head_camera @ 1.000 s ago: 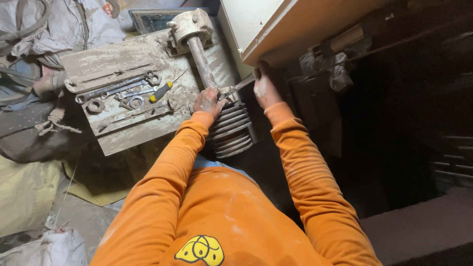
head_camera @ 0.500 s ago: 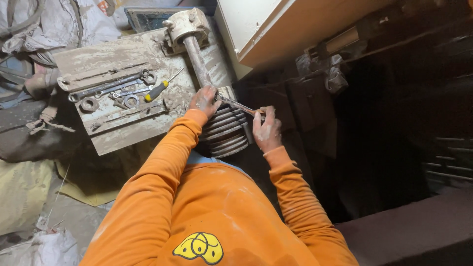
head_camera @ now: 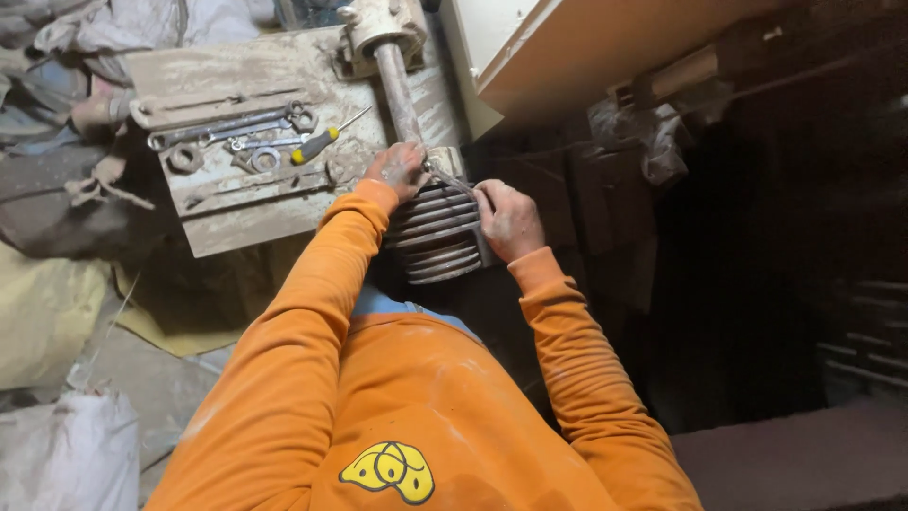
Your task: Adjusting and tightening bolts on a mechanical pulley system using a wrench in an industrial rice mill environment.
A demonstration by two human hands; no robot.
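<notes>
Starting at the far left, I see a white sack [head_camera: 66, 445] on the floor and crumpled grey cloth [head_camera: 57, 104] above it. Next comes a dusty board [head_camera: 255, 199] with wrenches [head_camera: 222, 128] laid in a row, a loose ring [head_camera: 184, 158] and a screwdriver [head_camera: 317, 145] with a yellow handle.

My left hand [head_camera: 399, 168] rests with its fingers curled on the top of the ribbed pulley [head_camera: 437, 237], just where the shaft [head_camera: 397, 90] meets it. The pulley sits at the near edge of the board, between my two hands. It looks like cast metal, so I judge it heavy, stiff and gritty with dust rather than slippery. The grooves give a fair hold for fingers, but I would rather take it with both palms around the rim than by one edge.

My right hand [head_camera: 509, 220] is closed around a thin metal tool [head_camera: 452, 180], whose tip points at the pulley's hub. I think it is a small wrench, though the view is too dim there to be sure.

To the right, a pale cabinet [head_camera: 567, 47] overhangs the work and crowds the space above my right hand. Under it hangs a lump of rag [head_camera: 638, 132], and beyond that lies a dark recess [head_camera: 785, 265] where I can make out very little.
</notes>
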